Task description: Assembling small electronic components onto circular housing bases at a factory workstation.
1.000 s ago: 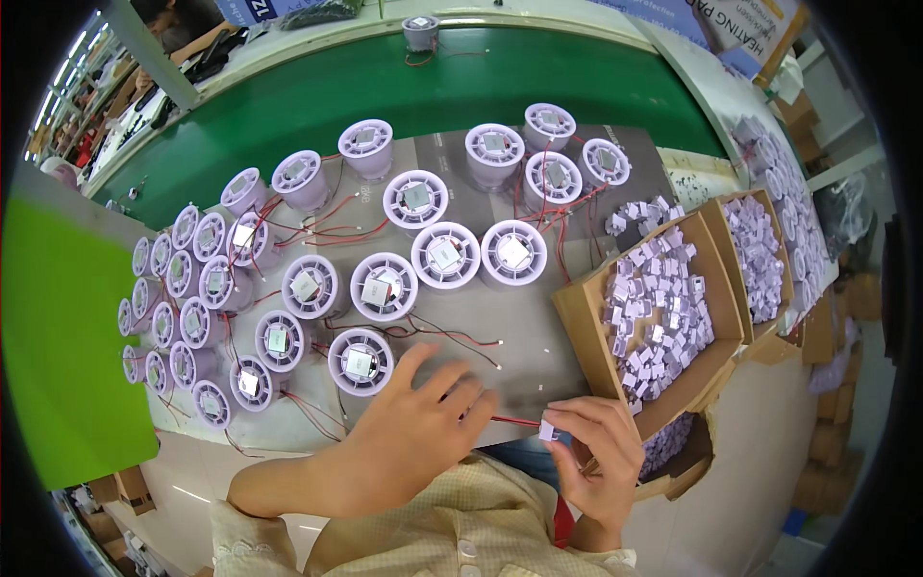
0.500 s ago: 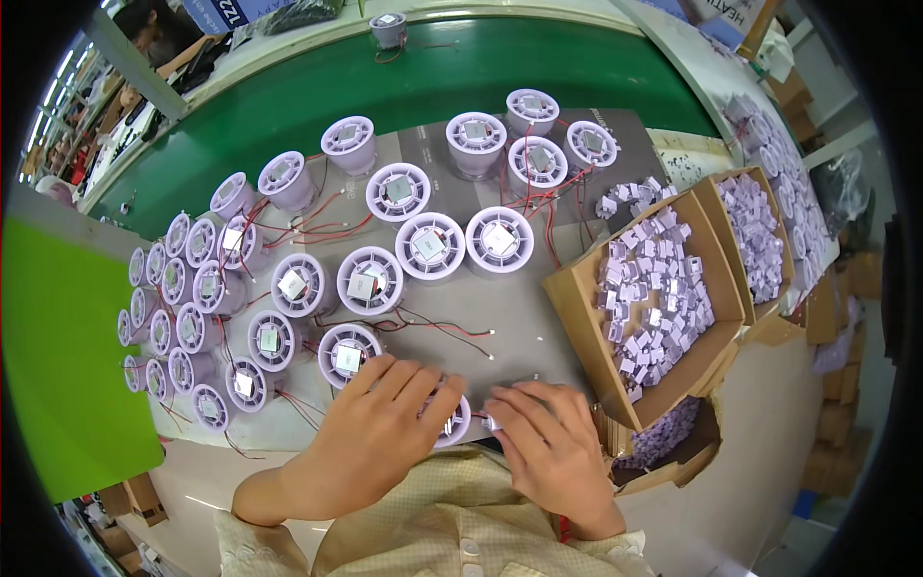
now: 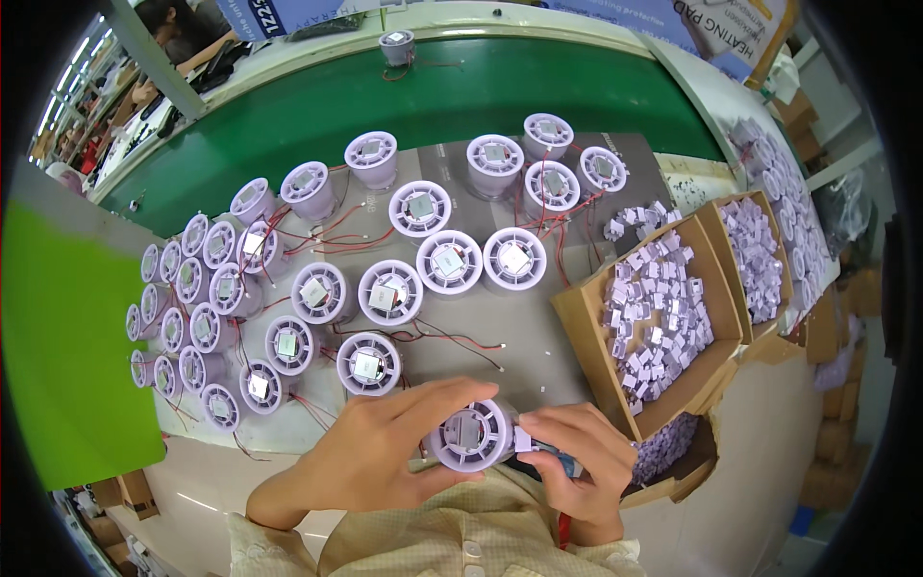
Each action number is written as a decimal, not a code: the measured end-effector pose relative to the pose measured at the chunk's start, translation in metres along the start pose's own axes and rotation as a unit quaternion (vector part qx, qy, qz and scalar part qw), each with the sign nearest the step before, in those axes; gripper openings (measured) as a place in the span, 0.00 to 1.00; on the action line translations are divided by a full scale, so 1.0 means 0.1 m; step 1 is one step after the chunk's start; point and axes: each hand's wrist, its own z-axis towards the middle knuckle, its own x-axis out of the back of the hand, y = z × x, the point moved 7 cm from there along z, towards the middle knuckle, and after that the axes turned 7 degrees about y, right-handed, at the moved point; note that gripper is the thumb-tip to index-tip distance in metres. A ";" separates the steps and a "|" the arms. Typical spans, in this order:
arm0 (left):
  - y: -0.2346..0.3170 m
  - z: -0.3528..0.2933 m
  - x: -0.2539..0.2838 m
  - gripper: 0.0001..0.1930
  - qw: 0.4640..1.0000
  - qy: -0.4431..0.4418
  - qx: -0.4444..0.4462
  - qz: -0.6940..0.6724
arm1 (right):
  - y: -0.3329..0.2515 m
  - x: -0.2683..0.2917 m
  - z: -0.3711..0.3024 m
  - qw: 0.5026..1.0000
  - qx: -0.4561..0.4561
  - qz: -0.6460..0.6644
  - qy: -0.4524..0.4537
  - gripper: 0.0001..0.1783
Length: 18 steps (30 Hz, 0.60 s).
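Near my body, my left hand (image 3: 375, 452) is closed around a lavender, cup-shaped plastic housing (image 3: 470, 436). A spoked ring and a grey square plate show on its upper face, which is tilted toward me. My right hand (image 3: 584, 457) pinches a small lavender plastic piece (image 3: 522, 439) at the housing's right side; whether it is seated there I cannot tell. Something dark and blue shows partly under my right fingers. Another housing (image 3: 369, 364) stands just beyond my left hand, with red and black wires (image 3: 447, 338) trailing near it.
Several similar housings stand across the grey table, packed closest at the left (image 3: 207, 328). At right, a cardboard box (image 3: 574, 322) holds many small lavender pieces, with a second box (image 3: 713, 226) behind. A green belt (image 3: 452, 91) runs along the back; one housing (image 3: 396, 46) stands beyond it.
The housing in my left hand has come up and its face now shows. My right hand has moved slightly right and down, and the small piece is now visible. The whole view has shifted.
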 end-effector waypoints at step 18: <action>-0.03 -0.10 0.06 0.37 0.983 0.012 0.022 -0.180 | -0.27 0.02 0.00 0.983 0.155 -0.099 0.024 0.17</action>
